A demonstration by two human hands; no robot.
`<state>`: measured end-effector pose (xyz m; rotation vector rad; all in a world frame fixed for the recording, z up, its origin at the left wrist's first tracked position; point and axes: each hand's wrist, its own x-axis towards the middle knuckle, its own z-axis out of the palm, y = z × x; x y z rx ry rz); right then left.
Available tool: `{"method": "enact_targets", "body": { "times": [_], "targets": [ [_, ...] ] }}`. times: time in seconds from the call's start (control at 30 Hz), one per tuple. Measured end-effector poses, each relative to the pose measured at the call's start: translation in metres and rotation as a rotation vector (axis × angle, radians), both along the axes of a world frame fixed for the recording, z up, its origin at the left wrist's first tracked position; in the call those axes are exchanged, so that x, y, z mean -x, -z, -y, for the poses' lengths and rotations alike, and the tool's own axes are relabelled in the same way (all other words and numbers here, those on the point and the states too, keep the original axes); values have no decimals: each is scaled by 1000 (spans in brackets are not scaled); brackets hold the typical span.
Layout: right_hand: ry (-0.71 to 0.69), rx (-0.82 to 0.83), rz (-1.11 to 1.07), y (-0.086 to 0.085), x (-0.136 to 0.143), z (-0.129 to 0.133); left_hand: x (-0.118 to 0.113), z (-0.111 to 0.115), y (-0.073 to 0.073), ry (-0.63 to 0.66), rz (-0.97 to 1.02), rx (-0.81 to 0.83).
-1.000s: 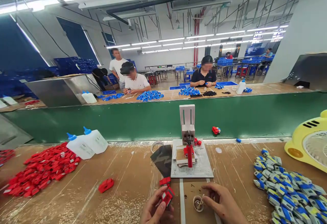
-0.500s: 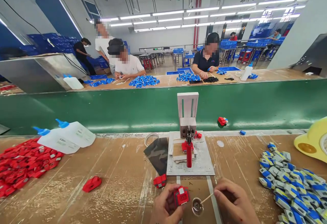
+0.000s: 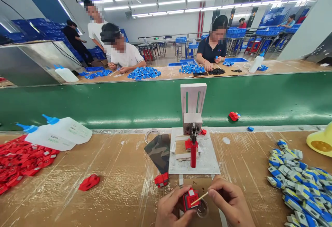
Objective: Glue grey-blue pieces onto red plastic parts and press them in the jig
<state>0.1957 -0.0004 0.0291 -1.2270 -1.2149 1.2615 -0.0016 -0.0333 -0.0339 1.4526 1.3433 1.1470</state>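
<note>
Between its fingers and thumb, my left hand (image 3: 173, 207) holds a red toy car part (image 3: 188, 199) with a small white patch on top. My right hand (image 3: 229, 201) pinches a thin wooden stick (image 3: 200, 198), whose tip lies against the red part's near face. Partly hidden below them, a small round clear dish (image 3: 203, 209) sits on the brown board. Just beyond my left hand lies another red part with grey (image 3: 161, 180). Further forward stands a toggle clamp press with a red handle (image 3: 193, 155) on a white base plate (image 3: 207, 166).
At left are a heap of red parts (image 3: 23, 161), a loose red part (image 3: 89, 182) and two white bottles (image 3: 70, 132). Grey, blue and yellow parts (image 3: 301, 185) are piled at right. A green belt (image 3: 129, 102) crosses ahead; people work at the bench beyond.
The stick has swung from the clear dish onto the red part. My right hand has shifted left, and my left hand has moved slightly right with the part. The whole view has also shifted.
</note>
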Motion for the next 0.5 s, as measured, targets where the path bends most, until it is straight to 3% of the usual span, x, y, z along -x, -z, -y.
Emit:
{"method": "enact_targets", "body": {
  "times": [0.13,0.37,0.5],
  "targets": [
    [-20,-33,57,4,-2,1,2,0,10,-13,-89,-104],
    [-38,-133,177,12,-23,-1,7,4,0,-32,-22,-62],
    [-333,-224,422,10,-29,-4,8,6,6,-86,40,-34]
  ]
}}
